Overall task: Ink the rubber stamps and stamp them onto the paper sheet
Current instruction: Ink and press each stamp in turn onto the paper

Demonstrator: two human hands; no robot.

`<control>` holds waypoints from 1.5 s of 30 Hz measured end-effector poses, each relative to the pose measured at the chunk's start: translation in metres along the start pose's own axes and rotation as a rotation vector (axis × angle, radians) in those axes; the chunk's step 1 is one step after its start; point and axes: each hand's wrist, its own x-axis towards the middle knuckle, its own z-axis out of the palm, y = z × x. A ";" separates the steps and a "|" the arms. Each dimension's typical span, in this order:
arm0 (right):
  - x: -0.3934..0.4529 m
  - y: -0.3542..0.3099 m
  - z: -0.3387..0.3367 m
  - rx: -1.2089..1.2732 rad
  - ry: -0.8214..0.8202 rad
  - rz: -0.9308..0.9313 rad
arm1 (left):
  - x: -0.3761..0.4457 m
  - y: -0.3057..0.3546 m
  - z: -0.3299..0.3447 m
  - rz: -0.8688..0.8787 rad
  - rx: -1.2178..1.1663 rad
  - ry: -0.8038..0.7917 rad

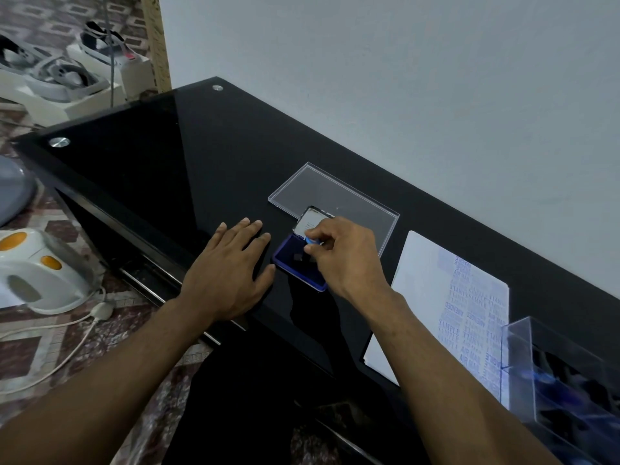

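Two hands at the ink pad, stamp pinched in the right

Two hands work on a black glass desk (141,169). Left hand (231,266) lies flat on the desk, fingers straight and spread, fingertips just beside the left edge of the ink pad (295,263), possibly touching it (hard to tell). Right hand (345,253) has its fingers curled, pinching a small blue rubber stamp (312,241) held over the dark blue pad surface; whether the stamp face touches the ink cannot be told, the hand covers it. Ink pad is open, its hinged lid (310,221) tilted up at the far side, pale inside. Behind the pad a clear flat plastic lid (322,189) lies on the desk, partly under the pad lid. Paper sheet (422,263) lies to the right of the right hand, near the desk's front edge, apart from the pad; its right half carries blue stamped words (SAMPLE, AIR MAIL, AMENDED readable). Clear plastic box (536,344) at far right overlaps the sheet's corner, dark and blue items inside, blurred. On the floor at left: a white kettle (40,273) with orange marks and a white cord (60,347).
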 end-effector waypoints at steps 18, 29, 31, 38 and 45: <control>-0.005 0.002 0.000 0.000 0.030 -0.034 | -0.001 0.002 -0.002 -0.008 -0.004 -0.005; -0.005 0.002 0.000 0.000 0.023 -0.023 | -0.001 0.002 -0.001 -0.007 0.011 -0.004; -0.007 0.003 0.001 0.010 0.034 -0.033 | -0.001 0.002 -0.001 -0.008 0.011 0.000; -0.006 -0.001 0.000 -0.006 0.039 -0.032 | -0.002 0.003 0.000 -0.007 0.001 0.008; -0.006 -0.001 0.001 -0.007 0.050 -0.036 | -0.001 0.003 -0.001 -0.008 0.002 0.004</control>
